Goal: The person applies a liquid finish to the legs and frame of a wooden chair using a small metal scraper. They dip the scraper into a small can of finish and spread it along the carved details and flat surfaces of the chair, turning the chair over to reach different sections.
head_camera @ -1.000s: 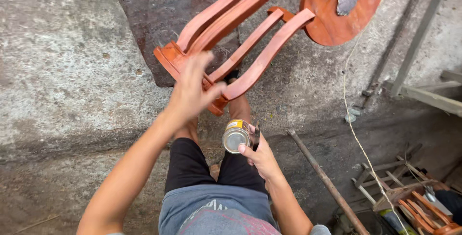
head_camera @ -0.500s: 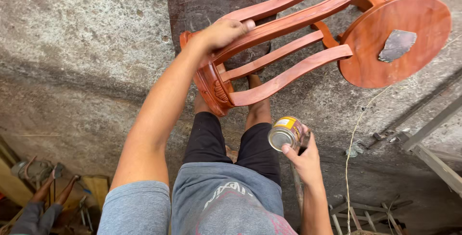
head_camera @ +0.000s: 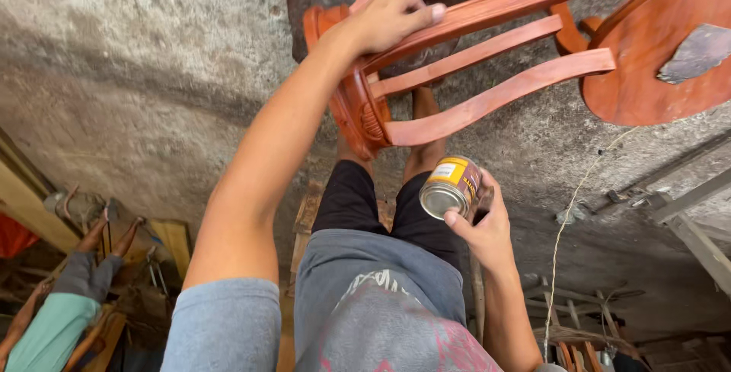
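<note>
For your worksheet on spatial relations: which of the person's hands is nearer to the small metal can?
Right. The right hand holds the can in its fingers. The left hand is well above it in the picture, gripping a leg of the reddish wooden stool.

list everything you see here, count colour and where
reddish-orange wooden stool: one, lying tipped on its side, top of frame
small metal can with yellow label: one, centre, below the stool
grey concrete floor: one, underneath everything
thin pale cord: one, trailing at right
scrap timber and metal bars: several, lower right
another person: one, teal top, lower left edge
left hand: gripping a stool leg
right hand: holding the can
</note>
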